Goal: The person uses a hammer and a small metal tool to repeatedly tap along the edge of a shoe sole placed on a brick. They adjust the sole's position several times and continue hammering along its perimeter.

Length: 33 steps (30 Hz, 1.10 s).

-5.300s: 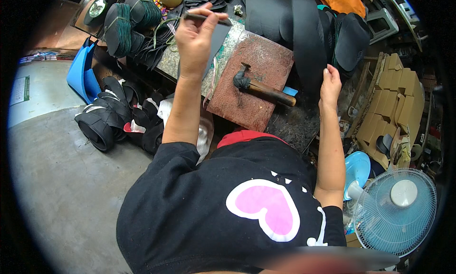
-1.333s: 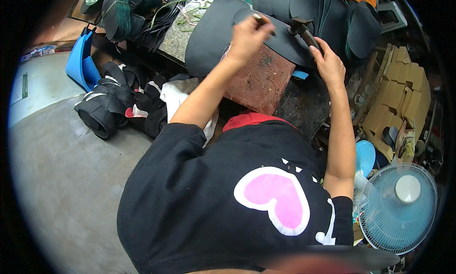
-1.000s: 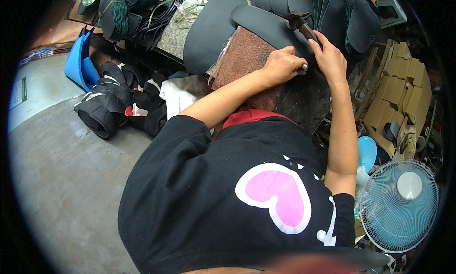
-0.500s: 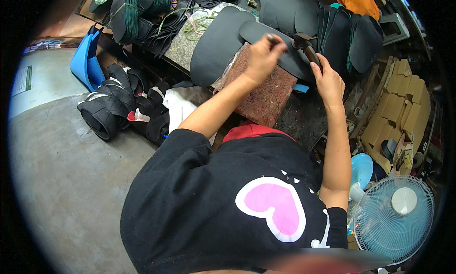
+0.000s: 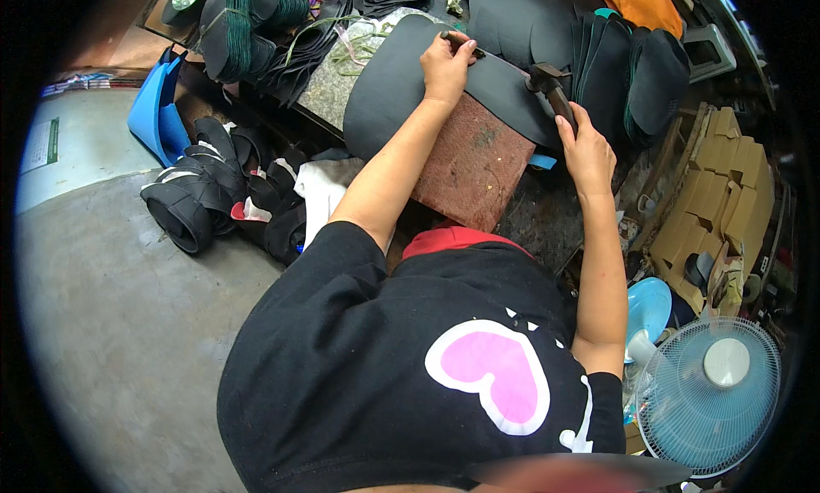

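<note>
My left hand (image 5: 445, 73) is closed around a short dark metal rod, which looks like a punch (image 5: 470, 50), over the far left end of a black sole-shaped piece (image 5: 508, 91). That piece lies across the far part of a reddish-brown block (image 5: 474, 164). In my right hand (image 5: 588, 155) is a hammer (image 5: 560, 102), gripped by its wooden handle. Its head hovers near the right end of the sole-shaped piece; contact cannot be made out. A larger rounded black sheet (image 5: 380, 91) spreads out left of the block, partly under my left forearm.
Bundles of black soles tied with green cord (image 5: 226, 32) stand at the far left, and more stacked soles (image 5: 653, 79) at the far right. Black strap pieces (image 5: 192, 194) are heaped on the left. Cardboard boxes (image 5: 705, 202) and a fan (image 5: 705, 399) flank my right side.
My left hand has moved left and away from me with the punch, to the far end of the sole-shaped piece. The right hand and hammer have barely shifted.
</note>
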{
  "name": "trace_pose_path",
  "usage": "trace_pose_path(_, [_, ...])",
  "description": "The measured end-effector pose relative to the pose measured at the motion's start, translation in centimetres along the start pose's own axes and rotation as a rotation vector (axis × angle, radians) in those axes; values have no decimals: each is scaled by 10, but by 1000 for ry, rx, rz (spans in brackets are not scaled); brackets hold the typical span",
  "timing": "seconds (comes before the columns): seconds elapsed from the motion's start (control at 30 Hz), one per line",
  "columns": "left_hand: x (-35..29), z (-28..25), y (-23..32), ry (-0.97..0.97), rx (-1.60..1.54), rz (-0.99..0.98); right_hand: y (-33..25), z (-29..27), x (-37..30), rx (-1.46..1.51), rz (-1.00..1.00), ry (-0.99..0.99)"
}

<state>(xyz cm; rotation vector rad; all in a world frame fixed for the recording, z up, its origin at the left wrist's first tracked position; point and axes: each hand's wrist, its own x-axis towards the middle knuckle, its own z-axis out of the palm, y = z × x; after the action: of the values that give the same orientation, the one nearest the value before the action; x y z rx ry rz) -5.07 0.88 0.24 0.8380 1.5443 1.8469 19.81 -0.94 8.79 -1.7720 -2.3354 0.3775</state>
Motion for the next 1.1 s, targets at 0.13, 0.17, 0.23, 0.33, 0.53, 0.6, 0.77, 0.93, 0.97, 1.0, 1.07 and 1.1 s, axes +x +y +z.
trace_pose_path(0.13, [2,-3,0,-67,38,-17,-6,-7,4,-3,28,-22])
trace_pose_path(0.17, [3,-4,1,-85,80,-18,-9,-12,6,19,7,-9])
trace_pose_path(0.23, [3,-6,4,-125,205,59,-17,-25,8,35,31,-17])
trace_pose_path(0.33, [3,-6,11,-184,432,298,-32,-45,3,277,-233,244])
trace_pose_path(0.53, [-2,11,15,-226,768,682,-55,-31,10,429,-496,580])
trace_pose_path(0.6, [-5,14,12,-197,740,659,-44,-19,8,223,-154,187])
trace_pose_path(0.77, [-3,10,2,-78,449,287,-5,2,0,-20,-6,68])
trace_pose_path(0.93, [2,8,-1,-114,-43,-26,0,9,-5,1,23,42])
trace_pose_path(0.97, [2,8,0,-134,-6,-33,-3,6,-5,4,25,34])
trace_pose_path(1.0, [2,8,0,-152,65,-4,-6,2,-4,-8,49,31])
trace_pose_path(1.07, [2,7,2,-168,205,41,-12,-10,-3,55,31,35])
trace_pose_path(1.1, [3,6,4,-182,269,101,-16,-17,-3,71,62,26])
